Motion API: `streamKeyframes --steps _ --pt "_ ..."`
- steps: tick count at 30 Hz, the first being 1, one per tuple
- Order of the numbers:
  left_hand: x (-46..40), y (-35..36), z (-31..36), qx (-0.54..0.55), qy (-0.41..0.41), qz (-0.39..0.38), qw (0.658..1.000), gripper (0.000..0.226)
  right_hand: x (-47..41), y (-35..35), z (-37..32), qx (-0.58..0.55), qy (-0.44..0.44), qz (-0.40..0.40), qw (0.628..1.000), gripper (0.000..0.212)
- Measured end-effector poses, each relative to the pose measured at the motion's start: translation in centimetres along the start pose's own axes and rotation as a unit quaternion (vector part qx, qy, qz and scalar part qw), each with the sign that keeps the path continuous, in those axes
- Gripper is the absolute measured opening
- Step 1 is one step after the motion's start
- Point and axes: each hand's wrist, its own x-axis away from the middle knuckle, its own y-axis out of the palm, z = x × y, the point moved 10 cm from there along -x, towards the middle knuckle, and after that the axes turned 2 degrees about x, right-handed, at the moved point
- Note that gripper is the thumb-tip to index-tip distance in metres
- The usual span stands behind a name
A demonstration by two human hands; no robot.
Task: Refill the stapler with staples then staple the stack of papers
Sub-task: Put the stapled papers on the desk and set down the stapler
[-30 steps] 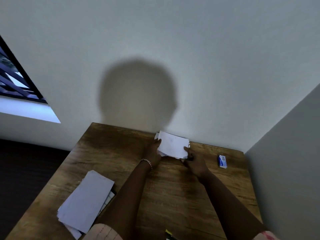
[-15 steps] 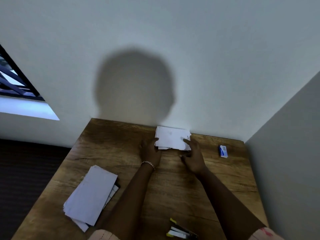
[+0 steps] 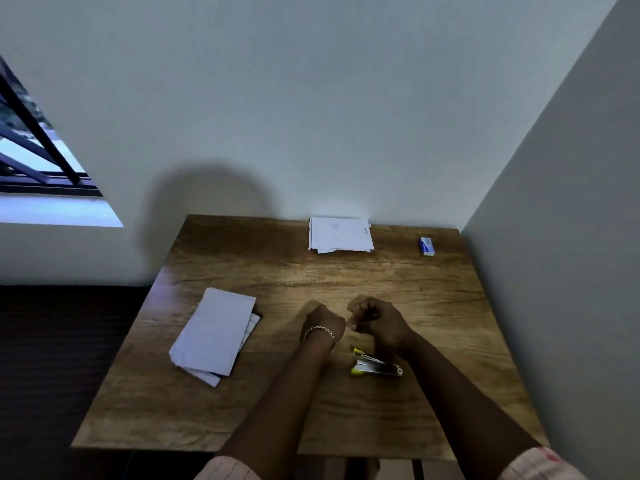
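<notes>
My left hand [image 3: 323, 322] and right hand [image 3: 379, 322] sit side by side above the middle of the table [image 3: 433, 306], both with fingers curled in; neither is on the stapler or a stack, and I cannot tell whether the right fingers [image 3: 360, 308] pinch something small. The stapler [image 3: 375, 366], yellow-tipped with its metal top showing, lies on the table just nearer to me than my right hand, partly under that wrist, not touched by any finger. The stack of papers [image 3: 341, 234] lies flat at the far edge against the wall, well apart from both hands. A small blue staple box [image 3: 427, 245] sits near the far right corner. Another pile of sheets [image 3: 216, 336] lies to the left of my left arm, beyond its reach as it rests.
</notes>
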Motion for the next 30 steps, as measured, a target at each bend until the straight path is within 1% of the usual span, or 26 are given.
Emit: streamKeyframes --steps 3,5,8,10,12,15,16,18,20,21,23,25,28,30 --pt "1.8 0.8 -0.8 0.029 -0.008 -0.033 0.999 0.024 2.1 0.1 1.1 0.050 0.015 -0.023 0.998 0.035" --pt "2.8 1.4 -1.2 0.050 -0.020 -0.060 0.997 0.021 3.4 -0.2 1.3 0.085 0.008 -0.035 0.996 0.035" --pt "3.8 2.8 -1.3 0.067 -0.032 -0.108 0.991 0.023 4.4 -1.0 1.7 0.190 0.013 -0.051 0.980 0.042" --pt "4.3 3.8 -1.2 0.075 -0.038 -0.137 0.987 0.026 4.7 -1.4 2.2 0.287 0.040 -0.069 0.955 0.049" --pt "4.7 4.8 -1.2 0.082 -0.048 -0.166 0.982 0.029 4.7 -1.6 2.6 0.370 0.063 -0.091 0.922 0.050" --pt "4.8 6.0 -1.0 0.058 -0.054 -0.199 0.977 0.027 4.2 -1.5 2.9 0.470 0.086 -0.105 0.872 0.051" --pt "4.6 6.1 -0.8 0.049 -0.053 -0.199 0.977 0.028 3.9 -1.5 2.8 0.487 0.089 -0.100 0.863 0.050" --pt "4.0 5.5 0.1 0.027 -0.027 -0.181 0.983 0.035 3.2 -1.7 2.5 0.491 0.088 -0.083 0.863 0.048" --pt "2.6 4.2 1.7 -0.015 0.033 -0.127 0.991 0.041 2.4 -2.3 1.8 0.486 0.079 -0.056 0.869 0.044" --pt "2.1 3.5 2.6 -0.021 0.063 -0.094 0.993 0.042 2.1 -2.7 1.3 0.473 0.071 -0.034 0.877 0.038" --pt "1.7 2.6 4.3 0.017 0.105 -0.050 0.993 0.043 1.4 -3.7 0.4 0.406 0.055 0.026 0.912 0.025" --pt "1.2 2.1 6.0 0.065 0.140 -0.015 0.988 0.048 0.7 -4.9 -0.4 0.334 0.041 0.089 0.938 0.021" --pt "0.6 2.3 8.3 0.109 0.165 0.003 0.980 0.063 -0.2 -6.3 -1.7 0.290 0.023 0.155 0.944 0.019" --pt "0.0 2.7 9.5 0.149 0.159 0.004 0.976 0.068 -0.9 -7.3 -2.7 0.276 0.001 0.199 0.940 0.008"
